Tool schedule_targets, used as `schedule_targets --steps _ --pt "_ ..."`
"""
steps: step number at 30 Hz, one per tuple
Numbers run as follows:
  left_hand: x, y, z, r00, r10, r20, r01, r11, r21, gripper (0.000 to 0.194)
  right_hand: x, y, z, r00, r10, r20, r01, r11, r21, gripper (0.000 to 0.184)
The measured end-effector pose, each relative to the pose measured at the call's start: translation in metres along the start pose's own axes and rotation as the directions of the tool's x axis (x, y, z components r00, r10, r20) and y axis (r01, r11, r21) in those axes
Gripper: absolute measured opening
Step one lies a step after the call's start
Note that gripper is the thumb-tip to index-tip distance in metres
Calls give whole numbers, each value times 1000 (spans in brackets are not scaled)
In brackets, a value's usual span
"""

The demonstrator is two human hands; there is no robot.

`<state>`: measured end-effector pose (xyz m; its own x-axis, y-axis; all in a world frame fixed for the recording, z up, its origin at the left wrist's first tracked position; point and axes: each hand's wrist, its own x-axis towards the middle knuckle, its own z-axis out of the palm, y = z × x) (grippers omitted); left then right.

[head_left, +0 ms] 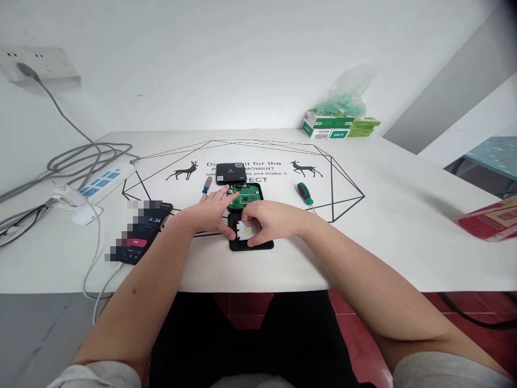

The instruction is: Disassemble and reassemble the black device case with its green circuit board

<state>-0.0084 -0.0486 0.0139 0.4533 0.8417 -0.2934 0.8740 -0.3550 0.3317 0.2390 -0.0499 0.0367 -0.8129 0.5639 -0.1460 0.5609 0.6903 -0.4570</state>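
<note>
My right hand (272, 221) is closed, thumb and fingers gripping a pale flat plate (243, 230) with a small yellowish square on it. The plate lies over a black plastic cover (262, 246) near the table's front. Spread fingers of my left hand (212, 211) reach over the edge of a green circuit board (245, 197) in a black housing, while its thumb rests at the cover's left side. Behind the board sits a black box (231, 173) with a small label. A screwdriver with a reddish handle (207, 186) lies left of the board.
A green-handled screwdriver (305, 193) lies to the right. On the left are a phone (151, 229), a power strip (107, 180) and loose cables. Green and white boxes (329, 125) with a plastic bag stand at the back; a red package (490, 220) sits far right.
</note>
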Motion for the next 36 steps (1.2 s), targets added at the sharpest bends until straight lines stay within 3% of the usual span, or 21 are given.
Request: schedule_targets --steps 10,13,15,16,17,18,19,20,22,25,27,29,31,33,36 --pt "-3 -3 -5 1000 4 -29 -5 999 -33 139 -1 -1 -3 999 -39 1 39 998 -56 40" --pt "-2 -12 -12 981 -9 -192 -4 998 -66 113 -2 10 -11 980 12 -201 -21 999 -43 38" --pt "2 -20 -16 931 -112 -348 115 993 -12 73 -7 26 -20 882 236 -409 -263 965 -12 38" --pt "4 -24 -17 889 -194 -415 225 974 27 55 -11 36 -26 778 393 -490 -441 897 18 41" --pt "7 -27 -17 851 -246 -465 306 950 56 44 -16 48 -31 637 565 -524 -631 773 66 45" --pt "9 -30 -17 827 -269 -494 351 933 79 38 -21 61 -37 522 686 -507 -757 647 96 51" --pt "11 -32 -16 818 -274 -506 372 923 102 36 -27 73 -41 467 762 -449 -821 562 100 58" --pt "13 -34 -15 821 -264 -506 373 919 125 36 -31 84 -45 455 807 -377 -848 522 91 62" --pt "15 -37 -11 843 -229 -487 347 923 167 37 -37 101 -49 504 806 -310 -828 553 91 55" --pt "17 -40 -8 864 -204 -459 322 927 194 34 -33 109 -47 561 778 -284 -789 606 102 27" --pt "19 -41 -7 870 -203 -449 313 931 186 32 -27 104 -45 567 768 -297 -776 620 121 21" --pt "21 -42 -7 870 -197 -451 300 939 167 31 -23 97 -44 552 762 -339 -727 638 251 24" --pt "23 -41 -7 866 -184 -464 287 944 161 31 -20 89 -44 528 748 -401 -575 663 480 28" --pt "24 -39 -6 862 -167 -479 280 944 176 33 -16 84 -41 527 713 -463 -334 675 658 31" --pt "23 -32 -8 850 -157 -502 277 945 172 30 -8 81 -34 583 621 -524 -40 665 746 38"
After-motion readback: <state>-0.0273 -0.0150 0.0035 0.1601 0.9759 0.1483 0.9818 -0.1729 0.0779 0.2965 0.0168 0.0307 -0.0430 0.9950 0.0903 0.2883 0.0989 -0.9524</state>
